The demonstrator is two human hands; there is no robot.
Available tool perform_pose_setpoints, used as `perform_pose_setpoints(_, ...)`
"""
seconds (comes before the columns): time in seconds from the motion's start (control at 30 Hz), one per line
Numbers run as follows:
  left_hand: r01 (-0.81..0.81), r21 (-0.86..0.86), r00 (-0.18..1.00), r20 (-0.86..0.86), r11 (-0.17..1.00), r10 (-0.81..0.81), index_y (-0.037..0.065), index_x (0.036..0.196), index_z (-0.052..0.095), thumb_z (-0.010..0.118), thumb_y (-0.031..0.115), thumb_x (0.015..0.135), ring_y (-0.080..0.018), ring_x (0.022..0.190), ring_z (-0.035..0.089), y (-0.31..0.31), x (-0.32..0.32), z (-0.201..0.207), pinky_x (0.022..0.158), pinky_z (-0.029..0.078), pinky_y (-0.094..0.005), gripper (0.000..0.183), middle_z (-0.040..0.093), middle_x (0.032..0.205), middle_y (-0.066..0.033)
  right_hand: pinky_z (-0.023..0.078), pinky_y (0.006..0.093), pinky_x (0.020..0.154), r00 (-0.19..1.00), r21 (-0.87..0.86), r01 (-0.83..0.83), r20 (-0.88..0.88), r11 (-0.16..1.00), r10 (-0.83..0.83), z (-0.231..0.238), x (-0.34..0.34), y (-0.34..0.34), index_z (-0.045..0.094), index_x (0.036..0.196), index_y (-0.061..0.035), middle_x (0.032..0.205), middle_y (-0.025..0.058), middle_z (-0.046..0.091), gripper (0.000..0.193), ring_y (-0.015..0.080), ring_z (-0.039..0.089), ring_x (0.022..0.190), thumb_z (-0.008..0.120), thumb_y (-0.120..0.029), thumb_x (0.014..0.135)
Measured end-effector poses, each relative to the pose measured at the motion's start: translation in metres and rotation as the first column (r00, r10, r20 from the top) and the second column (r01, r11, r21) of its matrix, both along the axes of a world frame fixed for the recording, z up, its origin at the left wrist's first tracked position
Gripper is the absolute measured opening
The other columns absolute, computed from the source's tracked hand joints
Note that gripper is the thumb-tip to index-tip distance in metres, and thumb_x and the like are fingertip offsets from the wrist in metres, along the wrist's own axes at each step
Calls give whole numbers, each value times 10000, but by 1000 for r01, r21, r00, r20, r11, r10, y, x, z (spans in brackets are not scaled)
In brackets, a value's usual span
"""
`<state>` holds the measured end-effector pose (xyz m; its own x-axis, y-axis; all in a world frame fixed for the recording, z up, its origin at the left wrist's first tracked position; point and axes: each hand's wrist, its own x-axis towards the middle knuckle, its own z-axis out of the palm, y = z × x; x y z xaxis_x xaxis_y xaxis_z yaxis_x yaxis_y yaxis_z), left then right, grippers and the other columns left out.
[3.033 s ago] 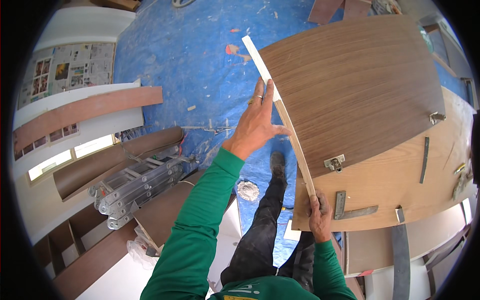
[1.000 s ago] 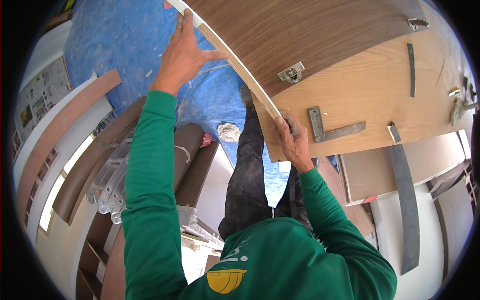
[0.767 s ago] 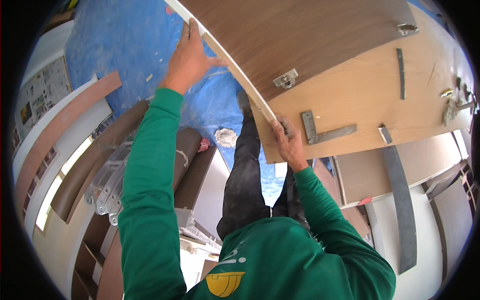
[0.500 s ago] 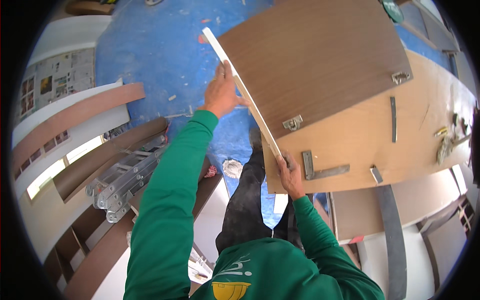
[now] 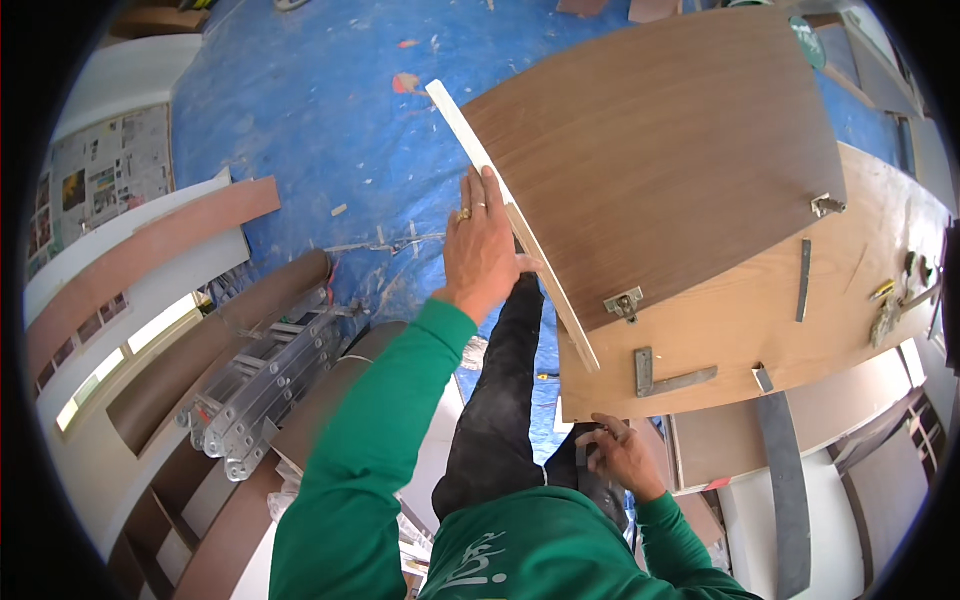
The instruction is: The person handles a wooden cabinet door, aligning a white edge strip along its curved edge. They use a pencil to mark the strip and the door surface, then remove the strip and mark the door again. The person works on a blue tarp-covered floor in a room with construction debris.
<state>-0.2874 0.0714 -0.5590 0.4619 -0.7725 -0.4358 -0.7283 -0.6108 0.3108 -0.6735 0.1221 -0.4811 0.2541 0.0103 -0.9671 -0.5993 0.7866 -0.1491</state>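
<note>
A brown wood-grain cabinet door (image 5: 660, 150) lies on the wooden worktable (image 5: 720, 365), with a metal hinge (image 5: 625, 303) near its near left corner and another hinge (image 5: 827, 205) at its near right corner. Along its left edge runs a narrow white strip (image 5: 462, 128) that sticks out past both ends of the door. My left hand (image 5: 480, 240) rests against the strip with fingers straight and thumb out to the side. Apart from the strip, by the table's near edge, my right hand (image 5: 628, 460) has bent, spread fingers, slightly blurred, with nothing visible in them.
On the table lie an L-shaped metal square (image 5: 665, 380), a dark bar (image 5: 805, 280) and a small dark-and-light piece (image 5: 763, 377). A folded ladder (image 5: 270, 385) and a brown roll (image 5: 220, 335) stand at the left. Blue sheeting (image 5: 300, 130) covers the floor.
My right hand has let go of the strip's near end and moved down toward my body. My left hand has slid nearer along the strip. The view has shifted slightly.
</note>
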Motion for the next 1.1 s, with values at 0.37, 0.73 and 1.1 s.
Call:
perform_pose_setpoints(0.37, -24, -45, 995, -95, 999, 19, -127, 1756, 110, 1045, 381, 745, -539, 1678, 293, 2, 11, 1, 1317, 370, -552, 1468, 251, 1771, -442, 524, 356, 691, 956, -749, 101, 256, 655, 146, 7, 207, -134, 794, 1106, 13, 791, 88, 738, 294, 168, 637, 687, 601, -202, 1158)
perform_pose_setpoints(0.73, -39, 72, 994, -98, 997, 46, -84, 1773, 136, 1000, 435, 778, -453, 1699, 310, -3, 14, 5, 1323, 373, -594, 1416, 266, 1806, -359, 556, 346, 696, 854, -909, 251, 369, 331, 367, -85, 329, -216, 813, 1204, -6, 947, 152, 807, 169, 234, 712, 713, 726, -55, 1068)
perform_pose_setpoints(1.1, -49, 36, 991, -123, 998, 53, -103, 1758, 169, 989, 436, 784, -479, 1699, 297, -1, 17, 4, 1311, 389, -613, 1383, 255, 1799, -382, 593, 418, 810, 854, -941, 174, 291, 290, 432, -111, 382, -216, 816, 1232, -33, 1010, 167, 805, 229, 324, 749, 868, 765, -96, 1017)
